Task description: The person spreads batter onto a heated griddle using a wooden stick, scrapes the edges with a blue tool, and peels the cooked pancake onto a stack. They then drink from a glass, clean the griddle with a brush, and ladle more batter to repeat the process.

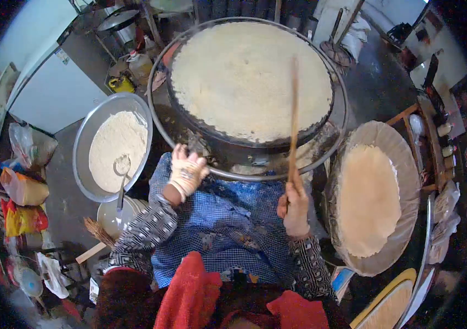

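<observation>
A large round griddle (pixel 173 104) stands ahead of me, covered by a wide, pale sheet of batter (pixel 244 82). My right hand (pixel 295 211) is closed round the lower end of a long, thin wooden stick (pixel 294 115), which points away from me and overlaps the batter's right side. Over the near left part of the metal ring (pixel 217 172) around the griddle is my left hand (pixel 187 171), in a pale glove. Its fingers are apart and hold nothing. A blue checked apron (pixel 222 219) covers my lap below both hands.
At left, a metal basin (pixel 83 170) of pale batter holds a ladle (pixel 120 192), above a bucket (pixel 107 216) and a straw brush (pixel 99 230). Thin flatbread (pixel 369 203) lies on a cloth-covered round tray (pixel 409 230) at right. Bottles (pixel 139 64) stand behind the basin.
</observation>
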Action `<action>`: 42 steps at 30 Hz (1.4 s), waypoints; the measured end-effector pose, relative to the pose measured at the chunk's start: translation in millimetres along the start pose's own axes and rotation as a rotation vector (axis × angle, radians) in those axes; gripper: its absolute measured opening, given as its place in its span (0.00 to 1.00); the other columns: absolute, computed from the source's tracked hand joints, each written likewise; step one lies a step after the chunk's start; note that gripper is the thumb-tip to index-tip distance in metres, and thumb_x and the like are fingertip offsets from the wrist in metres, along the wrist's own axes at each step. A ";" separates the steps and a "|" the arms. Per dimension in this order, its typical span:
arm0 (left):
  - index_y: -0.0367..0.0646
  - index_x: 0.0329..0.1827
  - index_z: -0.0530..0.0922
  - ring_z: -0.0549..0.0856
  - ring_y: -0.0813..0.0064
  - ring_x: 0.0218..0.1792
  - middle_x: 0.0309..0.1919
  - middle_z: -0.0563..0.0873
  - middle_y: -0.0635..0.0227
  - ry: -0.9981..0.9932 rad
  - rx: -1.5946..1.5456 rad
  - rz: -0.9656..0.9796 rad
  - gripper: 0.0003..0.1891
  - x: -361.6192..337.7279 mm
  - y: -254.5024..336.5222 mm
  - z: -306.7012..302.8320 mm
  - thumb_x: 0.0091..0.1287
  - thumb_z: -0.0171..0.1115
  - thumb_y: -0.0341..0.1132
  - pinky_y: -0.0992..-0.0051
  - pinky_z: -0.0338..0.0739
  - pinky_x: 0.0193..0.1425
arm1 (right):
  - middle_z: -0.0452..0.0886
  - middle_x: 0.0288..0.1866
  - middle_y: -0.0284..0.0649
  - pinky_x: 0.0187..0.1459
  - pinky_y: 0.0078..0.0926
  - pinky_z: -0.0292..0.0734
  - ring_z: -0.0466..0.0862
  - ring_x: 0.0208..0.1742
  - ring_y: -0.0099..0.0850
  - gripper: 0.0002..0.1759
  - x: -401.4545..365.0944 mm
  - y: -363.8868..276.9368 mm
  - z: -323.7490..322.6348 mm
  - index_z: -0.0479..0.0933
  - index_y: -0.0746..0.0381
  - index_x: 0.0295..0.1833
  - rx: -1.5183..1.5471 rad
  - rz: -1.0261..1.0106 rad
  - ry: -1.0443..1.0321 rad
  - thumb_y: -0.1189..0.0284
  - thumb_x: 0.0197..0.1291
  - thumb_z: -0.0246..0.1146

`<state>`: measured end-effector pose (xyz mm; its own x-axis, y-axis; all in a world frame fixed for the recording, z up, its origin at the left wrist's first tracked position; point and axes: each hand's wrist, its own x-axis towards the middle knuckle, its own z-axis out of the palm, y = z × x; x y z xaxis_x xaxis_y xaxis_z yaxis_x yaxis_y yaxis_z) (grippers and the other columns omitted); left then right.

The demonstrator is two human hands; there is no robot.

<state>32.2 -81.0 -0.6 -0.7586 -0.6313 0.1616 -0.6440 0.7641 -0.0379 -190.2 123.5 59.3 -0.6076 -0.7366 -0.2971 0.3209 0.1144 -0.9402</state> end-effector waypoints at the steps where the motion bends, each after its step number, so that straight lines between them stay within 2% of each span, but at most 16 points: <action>1: 0.48 0.36 0.78 0.70 0.39 0.58 0.40 0.79 0.59 -0.040 -0.012 -0.039 0.14 2.4 22.6 -2.9 0.58 0.58 0.48 0.40 0.54 0.68 | 0.64 0.18 0.25 0.13 0.14 0.58 0.63 0.13 0.15 0.27 7.8 3.2 1.2 0.61 0.55 0.73 0.009 0.069 -0.108 0.66 0.70 0.52; 3: 0.48 0.40 0.78 0.70 0.39 0.57 0.42 0.79 0.58 -0.070 -0.042 -0.103 0.16 4.9 73.1 -3.7 0.57 0.59 0.49 0.41 0.53 0.68 | 0.68 0.22 0.25 0.14 0.14 0.57 0.64 0.14 0.15 0.27 19.0 4.6 6.5 0.61 0.57 0.73 -0.033 0.250 -0.357 0.68 0.70 0.53; 4: 0.48 0.44 0.79 0.71 0.40 0.57 0.44 0.80 0.58 -0.058 -0.059 -0.126 0.18 5.2 96.2 -3.7 0.57 0.59 0.49 0.41 0.51 0.69 | 0.68 0.22 0.25 0.14 0.14 0.57 0.64 0.14 0.15 0.27 18.4 3.1 14.9 0.61 0.57 0.73 -0.020 0.254 -0.354 0.68 0.70 0.53; 6: 0.44 0.50 0.77 0.71 0.39 0.58 0.51 0.77 0.56 0.068 -0.248 0.024 0.21 2.7 129.7 -15.9 0.57 0.61 0.46 0.44 0.53 0.69 | 0.70 0.23 0.26 0.14 0.14 0.57 0.65 0.14 0.15 0.27 12.3 -9.6 28.1 0.62 0.58 0.73 0.074 0.251 -0.462 0.70 0.69 0.53; 7: 0.41 0.57 0.74 0.71 0.40 0.58 0.58 0.72 0.51 0.136 -0.523 0.121 0.25 -4.6 136.3 -19.8 0.57 0.63 0.42 0.45 0.58 0.67 | 0.71 0.22 0.28 0.14 0.15 0.58 0.64 0.14 0.15 0.28 4.9 -16.5 20.0 0.60 0.58 0.74 -0.011 0.105 -0.434 0.72 0.68 0.52; 8: 0.39 0.60 0.71 0.70 0.42 0.60 0.60 0.70 0.46 0.150 -0.783 0.154 0.27 -11.7 144.1 -18.5 0.59 0.62 0.43 0.45 0.62 0.66 | 0.71 0.22 0.28 0.14 0.15 0.58 0.64 0.14 0.15 0.28 -5.9 -18.7 3.7 0.60 0.58 0.74 -0.010 0.102 -0.433 0.72 0.68 0.52; 10: 0.38 0.63 0.68 0.69 0.42 0.62 0.62 0.68 0.43 0.232 -0.697 0.285 0.30 -8.7 147.8 -37.8 0.60 0.62 0.45 0.44 0.62 0.66 | 0.72 0.22 0.28 0.15 0.15 0.63 0.68 0.15 0.15 0.28 -39.0 -13.2 -39.1 0.63 0.53 0.72 -0.030 0.246 -0.206 0.72 0.67 0.54; 12: 0.33 0.63 0.66 0.67 0.39 0.63 0.62 0.66 0.40 0.244 -0.586 0.421 0.34 30.8 148.6 -67.5 0.57 0.63 0.45 0.47 0.59 0.69 | 0.74 0.26 0.30 0.14 0.15 0.62 0.67 0.15 0.16 0.29 -79.6 -9.0 -70.7 0.58 0.57 0.74 -0.088 0.296 -0.082 0.72 0.69 0.51; 16: 0.34 0.63 0.66 0.65 0.44 0.66 0.63 0.67 0.47 0.095 -0.466 0.665 0.37 122.3 180.0 -86.3 0.55 0.63 0.49 0.48 0.54 0.71 | 0.75 0.28 0.31 0.14 0.16 0.64 0.67 0.14 0.18 0.30 -152.0 16.3 -115.3 0.56 0.56 0.75 -0.093 0.300 0.042 0.72 0.69 0.50; 20: 0.35 0.65 0.67 0.65 0.51 0.68 0.64 0.68 0.50 0.108 -0.412 0.828 0.46 183.3 225.3 -71.8 0.47 0.67 0.57 0.53 0.55 0.73 | 0.70 0.24 0.30 0.14 0.17 0.63 0.68 0.14 0.18 0.31 -162.0 7.4 -105.9 0.53 0.55 0.76 0.026 0.322 0.224 0.71 0.69 0.51; 22: 0.35 0.65 0.67 0.65 0.52 0.68 0.64 0.70 0.50 0.129 -0.389 0.870 0.48 210.2 236.1 -63.6 0.44 0.68 0.59 0.55 0.56 0.73 | 0.68 0.22 0.30 0.14 0.17 0.62 0.67 0.14 0.19 0.31 -151.8 5.5 -99.4 0.52 0.55 0.77 0.097 0.318 0.221 0.69 0.70 0.51; 23: 0.34 0.64 0.68 0.66 0.51 0.68 0.63 0.70 0.50 0.036 -0.325 0.879 0.48 223.7 236.9 -62.1 0.44 0.67 0.61 0.56 0.56 0.73 | 0.65 0.20 0.30 0.14 0.17 0.61 0.65 0.14 0.19 0.31 -143.1 4.0 -95.1 0.52 0.55 0.77 0.157 0.320 0.201 0.68 0.70 0.51; 26: 0.33 0.61 0.69 0.68 0.51 0.67 0.62 0.72 0.49 -0.118 -0.122 0.848 0.49 250.0 214.7 -24.8 0.41 0.67 0.63 0.57 0.58 0.72 | 0.61 0.18 0.29 0.15 0.18 0.60 0.61 0.14 0.19 0.31 -105.3 0.5 -76.0 0.50 0.52 0.77 0.242 0.429 0.077 0.65 0.72 0.50; 32: 0.33 0.52 0.73 0.72 0.51 0.63 0.56 0.76 0.50 0.040 -0.101 0.785 0.45 306.3 126.3 6.3 0.37 0.69 0.63 0.61 0.63 0.69 | 0.59 0.17 0.28 0.17 0.18 0.58 0.59 0.15 0.17 0.30 -22.7 -16.1 -47.9 0.51 0.47 0.77 0.436 0.456 -0.188 0.66 0.73 0.48; 37: 0.33 0.55 0.73 0.72 0.48 0.61 0.55 0.77 0.48 0.187 -0.177 0.694 0.52 329.3 46.9 31.3 0.44 0.47 0.77 0.58 0.63 0.68 | 0.61 0.17 0.27 0.16 0.18 0.57 0.59 0.14 0.17 0.29 28.0 -13.7 -19.4 0.52 0.46 0.77 0.391 0.414 -0.290 0.68 0.73 0.47; 42: 0.33 0.56 0.72 0.71 0.46 0.62 0.57 0.76 0.47 0.144 -0.179 0.557 0.53 308.6 -7.1 25.9 0.43 0.48 0.78 0.57 0.63 0.69 | 0.64 0.19 0.27 0.15 0.16 0.61 0.65 0.14 0.17 0.29 48.2 -12.9 2.4 0.52 0.54 0.77 0.277 0.378 -0.374 0.70 0.72 0.48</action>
<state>-200.0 -284.7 24.0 -0.9479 -0.1150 0.2973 -0.1175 0.9930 0.0092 -221.8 85.0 57.5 -0.1337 -0.8690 -0.4765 0.6731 0.2733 -0.6872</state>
